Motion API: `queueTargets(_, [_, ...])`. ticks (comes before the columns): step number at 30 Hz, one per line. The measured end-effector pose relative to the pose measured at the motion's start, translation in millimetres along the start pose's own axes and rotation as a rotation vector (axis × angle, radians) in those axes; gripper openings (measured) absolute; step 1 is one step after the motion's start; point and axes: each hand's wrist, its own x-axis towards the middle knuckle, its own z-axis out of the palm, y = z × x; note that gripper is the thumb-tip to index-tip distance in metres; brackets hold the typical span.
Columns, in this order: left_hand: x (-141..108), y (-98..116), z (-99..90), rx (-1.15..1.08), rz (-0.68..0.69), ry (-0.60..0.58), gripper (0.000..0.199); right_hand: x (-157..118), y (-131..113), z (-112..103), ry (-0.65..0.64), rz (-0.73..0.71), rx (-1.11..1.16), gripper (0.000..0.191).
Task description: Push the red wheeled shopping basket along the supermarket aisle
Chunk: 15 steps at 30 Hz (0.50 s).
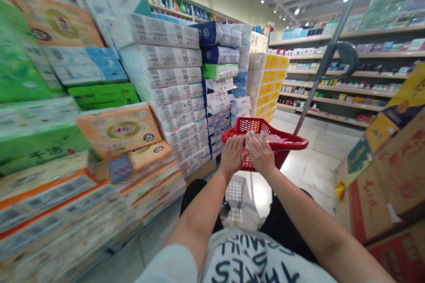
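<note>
A red shopping basket [295, 142] with perforated sides stands ahead of me, part of a trolley. My left hand [233, 154] is closed over its near rim, knuckles up. Close beside it, my right hand [261, 154] is also closed at the rim. A pale, crumpled-looking package [270, 138] shows inside the basket by my right fingers; I cannot tell its kind or whether those fingers touch it. Up from the basket's right side rises a slanting grey pole [312, 90] with a looped hook [348, 59]. My fingertips are partly hidden beyond the rim.
Stacked tissue packs [129, 126] line the left side, with tall piles of white packs [179, 97] beyond. Yellow-and-white packs [268, 84] stand farther on. Cardboard boxes [375, 199] crowd the right. Shelves [345, 77] of small goods cross the back. Pale floor tiles [314, 170] run between.
</note>
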Motion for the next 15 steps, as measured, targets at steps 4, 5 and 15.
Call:
queueTargets(4, [-1, -1, -1.1, 0.000, -0.018, 0.004, 0.056, 13, 5, -7, -0.092, 0.053, -0.002, 0.033])
queueTargets(5, [-2, 0, -1.3, 0.004, -0.022, 0.007, 0.056, 17, 5, -8, -0.112, 0.101, -0.007, 0.032])
queueTargets(15, [-4, -1, -6.0, 0.009, -0.020, -0.002, 0.055, -2, 4, -8, -0.050, 0.018, -0.013, 0.037])
